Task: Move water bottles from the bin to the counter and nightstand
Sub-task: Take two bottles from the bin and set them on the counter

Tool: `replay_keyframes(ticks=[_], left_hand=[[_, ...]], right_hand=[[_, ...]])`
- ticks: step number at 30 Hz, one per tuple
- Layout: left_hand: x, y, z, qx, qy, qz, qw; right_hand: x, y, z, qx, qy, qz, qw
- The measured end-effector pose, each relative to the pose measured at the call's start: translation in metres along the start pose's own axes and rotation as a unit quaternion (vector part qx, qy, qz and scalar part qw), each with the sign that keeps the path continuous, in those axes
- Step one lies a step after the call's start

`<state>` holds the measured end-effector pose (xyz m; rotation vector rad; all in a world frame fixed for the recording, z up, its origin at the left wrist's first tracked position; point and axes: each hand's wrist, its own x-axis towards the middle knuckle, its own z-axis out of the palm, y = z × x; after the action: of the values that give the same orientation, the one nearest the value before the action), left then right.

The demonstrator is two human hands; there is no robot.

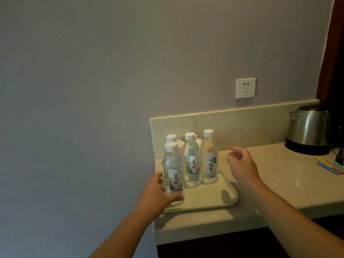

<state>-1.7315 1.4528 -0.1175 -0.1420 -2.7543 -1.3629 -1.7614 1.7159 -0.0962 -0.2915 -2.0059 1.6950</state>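
Head view: four water bottles stood upright on a pale tray [214,202] at the left end of the desk [279,174], close to the wall corner. The front bottle [173,172] sat at the tray's near-left corner; the left hand [158,192] gripped its lower body, thumb across the base, fingers [160,178] curled behind. Two more bottles [192,161] [210,157] stood side by side behind it; a fourth bottle [171,138] showed only its cap at the back. The right hand [242,164] hovered beside the rightmost bottle, not touching, fingers loosely curled and holding nothing. No bin in view. A kettle [309,129] and coloured markers [329,166] lay well apart at the right.

Handling, judged: bottles looked full, so moderately heavy; thin clear plastic likely yields under squeeze and may be slick. Best hold: around the labelled mid-body, or just below the cap.
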Motion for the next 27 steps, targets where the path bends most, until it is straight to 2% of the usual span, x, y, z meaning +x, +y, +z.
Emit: replay_keyframes(ticks=[1, 3, 6, 8, 11, 18, 22, 27], left_hand=[[-0.004, -0.001, -0.003, -0.016, 0.0, -0.006, 1.0], [-0.015, -0.004, -0.012, -0.056, 0.018, -0.009, 0.998], [-0.025, -0.011, -0.03, -0.149, 0.049, -0.034, 0.987], [-0.03, -0.014, -0.048, -0.242, 0.066, -0.076, 0.965], [-0.042, -0.016, -0.087, -0.301, 0.113, -0.095, 0.942], [-0.098, -0.05, -0.204, -0.306, 0.194, -0.069, 0.929], [-0.142, -0.105, -0.282, -0.294, 0.238, -0.082, 0.922], [-0.195, -0.18, -0.357, -0.325, 0.286, -0.112, 0.894]], right_hand=[[-0.009, -0.006, 0.001, 0.005, 0.025, -0.015, 1.0], [-0.03, -0.02, 0.007, 0.027, 0.024, -0.039, 0.999], [-0.066, -0.048, 0.032, 0.086, -0.042, -0.069, 0.993], [-0.093, -0.068, 0.057, 0.111, -0.083, -0.083, 0.987], [-0.128, -0.091, 0.103, 0.112, -0.139, -0.096, 0.979], [-0.206, -0.124, 0.226, 0.058, -0.26, -0.006, 0.964], [-0.268, -0.133, 0.303, 0.053, -0.313, 0.065, 0.946], [-0.352, -0.14, 0.393, 0.04, -0.344, 0.141, 0.928]])
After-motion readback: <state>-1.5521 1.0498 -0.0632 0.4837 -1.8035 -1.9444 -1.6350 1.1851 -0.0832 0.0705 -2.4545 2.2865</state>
